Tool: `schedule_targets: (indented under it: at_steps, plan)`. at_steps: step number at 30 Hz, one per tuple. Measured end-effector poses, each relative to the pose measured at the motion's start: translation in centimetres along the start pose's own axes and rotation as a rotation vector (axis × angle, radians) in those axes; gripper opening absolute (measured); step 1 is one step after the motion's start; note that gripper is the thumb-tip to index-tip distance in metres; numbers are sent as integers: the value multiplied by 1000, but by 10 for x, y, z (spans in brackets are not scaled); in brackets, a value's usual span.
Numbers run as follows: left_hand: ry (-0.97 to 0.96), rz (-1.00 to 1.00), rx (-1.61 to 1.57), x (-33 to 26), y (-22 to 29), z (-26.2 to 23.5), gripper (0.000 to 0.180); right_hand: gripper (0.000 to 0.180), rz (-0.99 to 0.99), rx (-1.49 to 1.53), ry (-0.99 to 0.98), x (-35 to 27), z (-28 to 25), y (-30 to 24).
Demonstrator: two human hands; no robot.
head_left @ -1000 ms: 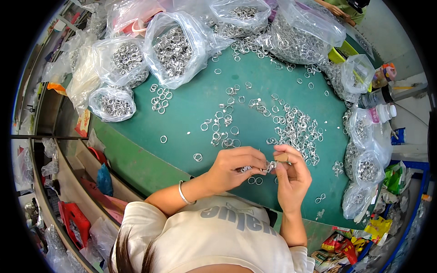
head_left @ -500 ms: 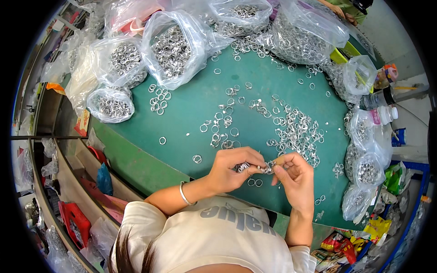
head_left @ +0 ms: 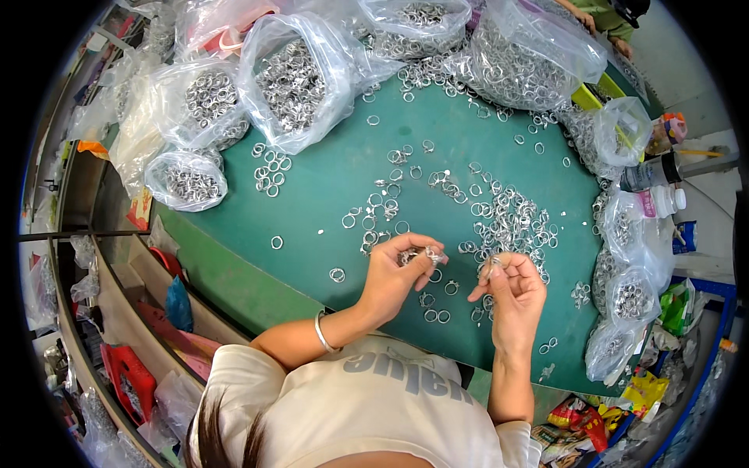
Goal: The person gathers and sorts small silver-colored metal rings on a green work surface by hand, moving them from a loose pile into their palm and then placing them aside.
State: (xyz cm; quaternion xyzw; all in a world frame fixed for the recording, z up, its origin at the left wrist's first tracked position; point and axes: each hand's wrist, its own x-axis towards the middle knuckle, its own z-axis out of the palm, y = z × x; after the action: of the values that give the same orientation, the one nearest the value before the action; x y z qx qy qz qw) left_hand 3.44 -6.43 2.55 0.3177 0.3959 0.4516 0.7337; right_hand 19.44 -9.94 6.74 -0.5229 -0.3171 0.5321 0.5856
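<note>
Left hand [head_left: 394, 277] pinches a small cluster of metal rings [head_left: 421, 255]; right hand [head_left: 515, 292] pinches one ring [head_left: 493, 265], apart over green counter [head_left: 328, 187].

Person wears a short-sleeved off-white T-shirt [head_left: 374, 405] with grey lettering across the chest, and a thin silver bangle [head_left: 321, 333] on the left wrist. Forearms bare, dark hair.
</note>
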Motion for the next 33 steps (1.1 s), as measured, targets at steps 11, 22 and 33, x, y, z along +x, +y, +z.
schedule_targets:
  at_steps: [11,22,33]
  plan:
    - [-26,-364,-241,1,22,-27,23,17,-61,-755,-50,30,-22,36]
    - [-33,-209,143,32,39,-41,18,12,-551,-739,-23,92,-7,-20]
    - [-41,-185,291,58,40,-32,15,22,-835,-1083,399,394,-67,-185]
